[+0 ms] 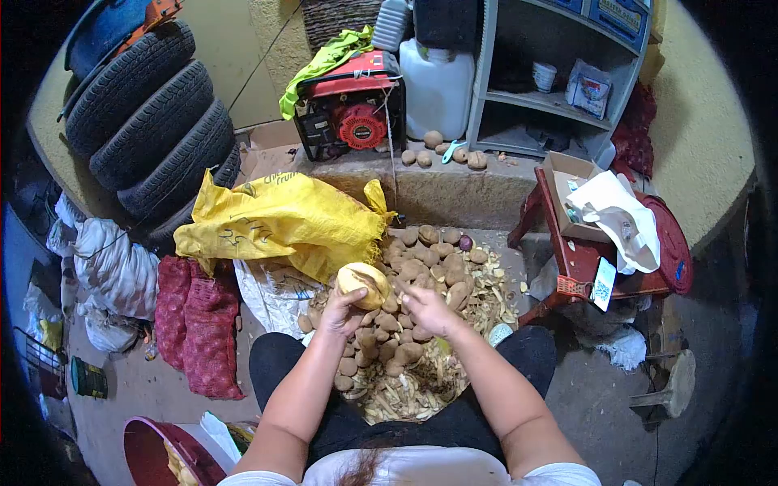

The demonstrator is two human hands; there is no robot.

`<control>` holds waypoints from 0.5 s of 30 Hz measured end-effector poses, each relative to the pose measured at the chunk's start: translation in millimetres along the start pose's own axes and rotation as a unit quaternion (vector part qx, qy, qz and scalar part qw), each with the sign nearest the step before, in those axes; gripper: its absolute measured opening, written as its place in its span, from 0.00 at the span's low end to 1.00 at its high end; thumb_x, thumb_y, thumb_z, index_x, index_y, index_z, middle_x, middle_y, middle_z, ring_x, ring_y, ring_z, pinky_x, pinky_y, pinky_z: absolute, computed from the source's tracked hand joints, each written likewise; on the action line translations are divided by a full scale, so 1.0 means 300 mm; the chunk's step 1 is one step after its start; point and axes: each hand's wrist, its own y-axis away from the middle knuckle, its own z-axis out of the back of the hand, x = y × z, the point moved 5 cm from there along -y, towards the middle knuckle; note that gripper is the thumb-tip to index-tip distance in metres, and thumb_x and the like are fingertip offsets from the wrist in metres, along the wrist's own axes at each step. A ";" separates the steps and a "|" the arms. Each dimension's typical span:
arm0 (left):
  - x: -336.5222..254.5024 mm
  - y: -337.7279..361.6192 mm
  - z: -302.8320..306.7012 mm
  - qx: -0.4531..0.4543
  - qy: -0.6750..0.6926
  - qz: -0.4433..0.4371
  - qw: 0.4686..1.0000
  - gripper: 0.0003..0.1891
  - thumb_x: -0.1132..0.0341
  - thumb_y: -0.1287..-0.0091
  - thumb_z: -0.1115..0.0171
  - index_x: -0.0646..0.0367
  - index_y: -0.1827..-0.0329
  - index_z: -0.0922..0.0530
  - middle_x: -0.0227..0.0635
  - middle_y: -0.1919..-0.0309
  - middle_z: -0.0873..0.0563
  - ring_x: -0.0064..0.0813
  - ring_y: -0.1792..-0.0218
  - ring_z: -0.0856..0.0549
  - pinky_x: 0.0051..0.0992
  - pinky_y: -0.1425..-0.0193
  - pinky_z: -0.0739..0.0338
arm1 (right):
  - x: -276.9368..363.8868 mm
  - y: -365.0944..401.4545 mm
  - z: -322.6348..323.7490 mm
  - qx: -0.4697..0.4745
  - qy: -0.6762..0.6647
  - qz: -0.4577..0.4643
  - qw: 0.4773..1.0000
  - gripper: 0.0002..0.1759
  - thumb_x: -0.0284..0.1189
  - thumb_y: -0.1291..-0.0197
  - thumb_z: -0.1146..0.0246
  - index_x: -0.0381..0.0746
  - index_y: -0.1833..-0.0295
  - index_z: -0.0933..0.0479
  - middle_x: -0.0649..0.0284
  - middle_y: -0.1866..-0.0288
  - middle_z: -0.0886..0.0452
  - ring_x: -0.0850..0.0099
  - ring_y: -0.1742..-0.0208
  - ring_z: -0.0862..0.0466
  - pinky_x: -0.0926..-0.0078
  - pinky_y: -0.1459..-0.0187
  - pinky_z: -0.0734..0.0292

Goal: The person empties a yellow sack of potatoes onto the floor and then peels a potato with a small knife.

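Observation:
My left hand point(344, 311) is closed around a mostly peeled potato point(363, 279), pale yellow with a strip of brown skin still on it. Just to its right, my right hand point(429, 311) has its fingers curled together; whatever they grip is too small to make out. Both hands are above a heap of unpeeled brown potatoes point(409, 263) on the floor between my knees. Potato peelings point(438, 385) cover the near part of the heap and its right side. A purple onion point(465, 242) lies at the far edge.
Behind the heap lies a yellow sack point(284, 227). Red mesh sacks point(207, 332) stand at left, a maroon tub point(150, 454) at lower left. A red plastic table point(579, 263) is at right. On the ledge are a red generator point(352, 109), loose potatoes and a turquoise peeler point(455, 151).

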 end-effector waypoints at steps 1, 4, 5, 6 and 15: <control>-0.005 0.005 -0.007 -0.006 0.005 0.007 1.000 0.30 0.80 0.54 0.35 0.56 0.46 0.35 0.36 0.53 0.25 0.35 0.50 0.24 0.37 0.44 0.28 | 0.014 0.006 0.022 -0.003 -0.055 0.022 0.998 0.24 0.36 0.36 0.53 0.41 0.35 0.41 0.51 0.47 0.26 0.61 0.45 0.27 0.69 0.45 0.35; -0.009 0.012 -0.040 0.043 -0.003 0.008 0.999 0.32 0.81 0.54 0.36 0.55 0.44 0.36 0.36 0.52 0.25 0.35 0.49 0.24 0.36 0.44 0.28 | 0.055 0.027 0.036 0.037 -0.081 -0.009 0.996 0.28 0.36 0.36 0.53 0.43 0.32 0.48 0.51 0.38 0.34 0.64 0.38 0.33 0.72 0.40 0.40; -0.006 0.012 -0.043 0.043 -0.003 0.010 0.999 0.32 0.81 0.54 0.36 0.55 0.44 0.36 0.36 0.52 0.25 0.35 0.49 0.24 0.36 0.44 0.28 | 0.074 0.031 0.035 0.015 -0.044 0.074 0.996 0.29 0.37 0.36 0.53 0.43 0.31 0.50 0.50 0.38 0.34 0.63 0.39 0.32 0.71 0.40 0.40; 0.001 0.013 -0.052 0.062 -0.016 0.019 0.998 0.33 0.81 0.55 0.36 0.55 0.44 0.37 0.36 0.52 0.25 0.35 0.49 0.24 0.36 0.44 0.28 | 0.072 0.037 0.022 0.014 -0.045 0.073 0.996 0.29 0.37 0.36 0.53 0.43 0.31 0.50 0.50 0.38 0.34 0.63 0.39 0.32 0.71 0.40 0.40; 0.005 0.030 -0.090 0.075 -0.052 0.013 0.996 0.35 0.83 0.56 0.36 0.55 0.42 0.38 0.35 0.51 0.25 0.33 0.48 0.25 0.34 0.43 0.29 | 0.109 0.058 -0.019 -0.061 0.149 0.138 0.977 0.35 0.38 0.37 0.55 0.47 0.30 0.63 0.39 0.59 0.24 0.46 0.57 0.24 0.58 0.53 0.31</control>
